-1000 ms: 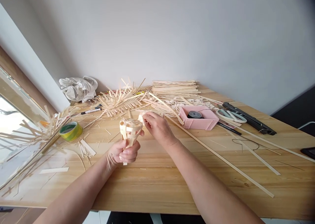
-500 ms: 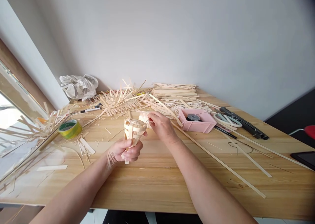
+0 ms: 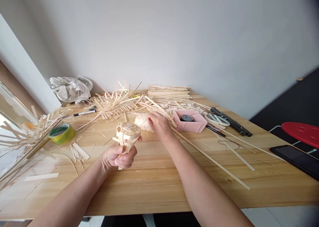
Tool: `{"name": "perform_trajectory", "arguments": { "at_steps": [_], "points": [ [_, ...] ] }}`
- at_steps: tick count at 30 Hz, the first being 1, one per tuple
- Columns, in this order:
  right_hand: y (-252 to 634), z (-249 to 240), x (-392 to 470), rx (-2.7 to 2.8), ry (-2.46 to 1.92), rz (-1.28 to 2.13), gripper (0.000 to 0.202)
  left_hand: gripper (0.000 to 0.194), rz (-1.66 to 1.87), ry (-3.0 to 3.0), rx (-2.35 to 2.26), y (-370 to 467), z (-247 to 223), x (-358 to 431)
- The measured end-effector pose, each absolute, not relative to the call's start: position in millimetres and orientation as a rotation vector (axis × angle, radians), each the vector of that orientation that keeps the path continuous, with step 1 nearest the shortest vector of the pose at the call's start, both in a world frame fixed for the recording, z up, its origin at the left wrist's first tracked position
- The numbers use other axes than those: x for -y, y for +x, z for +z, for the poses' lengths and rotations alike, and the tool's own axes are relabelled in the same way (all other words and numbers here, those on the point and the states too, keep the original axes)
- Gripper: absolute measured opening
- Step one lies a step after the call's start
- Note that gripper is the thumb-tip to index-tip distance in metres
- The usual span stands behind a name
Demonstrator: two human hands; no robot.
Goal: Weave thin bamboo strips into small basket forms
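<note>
My left hand (image 3: pixel 121 156) is wrapped round the narrow lower end of a small woven bamboo-strip piece (image 3: pixel 128 133). That piece flares toward its top, and short strip ends stick out of it. Beyond it on the table lies a second pale woven piece (image 3: pixel 144 122), rounded in shape. My right hand (image 3: pixel 160 125) is at the right end of this second piece, thumb and fingers pinched together. A thin dark line shows by the fingertips; whether they grip it is too small to tell.
Loose bamboo strips (image 3: pixel 109 104) heap up at the back, beside a stack of flat strips (image 3: pixel 169 92). Rightward are a pink box (image 3: pixel 194 125) holding a black spool, scissors (image 3: pixel 219 120), a black tool (image 3: pixel 231 122) and a phone (image 3: pixel 294 159). Green-yellow tape (image 3: pixel 62 134) stands left.
The view has swung right, so everything sits further left in it. My left hand still grips the woven piece. My right hand stays pinched by the second piece, more of which now shows.
</note>
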State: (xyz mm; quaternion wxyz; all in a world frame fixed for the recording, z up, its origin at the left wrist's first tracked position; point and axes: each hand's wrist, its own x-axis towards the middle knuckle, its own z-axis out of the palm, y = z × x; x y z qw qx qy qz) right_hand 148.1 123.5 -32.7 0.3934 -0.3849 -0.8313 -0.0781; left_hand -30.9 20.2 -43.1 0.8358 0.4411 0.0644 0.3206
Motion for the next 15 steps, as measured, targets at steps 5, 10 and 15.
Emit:
{"name": "perform_trajectory", "arguments": {
  "at_steps": [5,10,15],
  "points": [
    [149.1,-32.7,-122.7,2.076,-0.94,-0.253,0.03,0.04,0.69,0.936,-0.102,-32.1,-43.8,-21.1],
    [152.3,-17.7,-109.7,1.846,-0.752,-0.177,0.032,0.041,0.771,0.961,-0.138,-36.2,-40.7,-25.4],
    [139.7,-0.2,-75.3,1.846,-0.314,0.102,0.009,0.025,0.908,0.967,-0.266,-41.0,-37.4,-31.3]
  ]
}}
